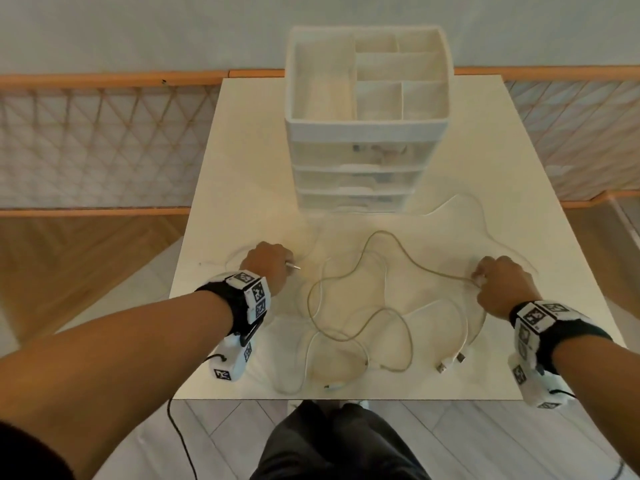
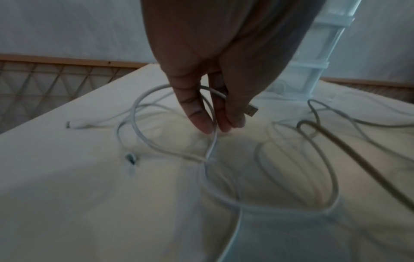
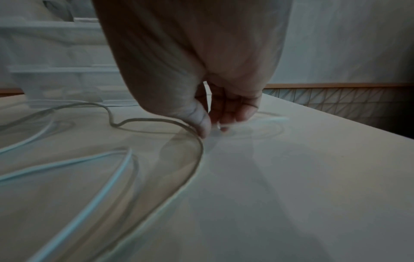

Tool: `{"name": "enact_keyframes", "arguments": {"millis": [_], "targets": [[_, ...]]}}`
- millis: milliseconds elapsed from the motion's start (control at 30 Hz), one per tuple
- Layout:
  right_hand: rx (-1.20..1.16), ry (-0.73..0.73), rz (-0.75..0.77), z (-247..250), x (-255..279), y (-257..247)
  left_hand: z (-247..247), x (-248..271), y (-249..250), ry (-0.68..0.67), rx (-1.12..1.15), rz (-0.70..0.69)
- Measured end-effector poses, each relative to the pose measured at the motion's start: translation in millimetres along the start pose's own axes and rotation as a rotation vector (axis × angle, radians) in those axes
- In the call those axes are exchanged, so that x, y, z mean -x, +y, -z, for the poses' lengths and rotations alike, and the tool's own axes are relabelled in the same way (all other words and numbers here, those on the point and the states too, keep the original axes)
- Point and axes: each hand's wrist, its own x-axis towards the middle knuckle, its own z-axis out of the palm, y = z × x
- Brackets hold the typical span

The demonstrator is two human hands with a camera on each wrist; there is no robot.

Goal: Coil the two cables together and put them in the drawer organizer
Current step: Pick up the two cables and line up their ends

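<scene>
Cables (image 1: 360, 306) lie limp, light and tangled on the table (image 1: 519, 237). Our left hand (image 1: 268, 263) pinches a plug end; our right hand (image 1: 498, 282) pinches cord. We'd gather from the ends.

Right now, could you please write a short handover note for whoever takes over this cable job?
Left hand: fingers pinch the white cable near its USB plug.
Right hand: pinches the beige cable down at the table.
Both cables lie loose and tangled in front of the organizer; its drawers look closed.
Done: ends picked up only.
Left: coil the two together, open a drawer, put them in.
</scene>
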Motion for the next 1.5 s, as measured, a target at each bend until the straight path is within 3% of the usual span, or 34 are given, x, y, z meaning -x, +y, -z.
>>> {"name": "enact_keyframes", "arguments": {"millis": [133, 200, 267, 333, 467, 567, 667, 867, 1200, 1500], "targets": [[-0.079, 0.173, 0.027, 10, 0, -3, 27, 3, 9, 0.050, -0.004, -0.024], [-0.230, 0.268, 0.067, 23, 3, -10, 45, 8, 17, 0.087, -0.001, -0.051], [-0.384, 0.268, 0.126, 39, 12, -20, 59, 15, 32, 0.094, 0.087, -0.079], [-0.430, 0.179, 0.226, 50, 30, -32, 66, 24, 50, 0.093, 0.245, -0.155], [-0.231, -0.119, 0.406, 39, 61, -35, 47, 51, 87, 0.023, 0.330, -0.391], [-0.081, -0.317, 0.399, 13, 73, -18, 10, 62, 100, -0.102, 0.282, -0.492], [0.011, -0.381, 0.404, -10, 83, -2, -24, 67, 103, -0.176, 0.162, -0.537], [-0.016, -0.300, 0.387, -23, 75, 9, -52, 65, 114, -0.179, 0.080, -0.491], [0.149, -0.038, 0.545, -33, 81, -13, -41, 49, 121, -0.170, 0.308, -0.306], [0.017, -0.045, 0.381, -22, 73, -35, -6, 43, 115, -0.043, 0.627, -0.155]]}}
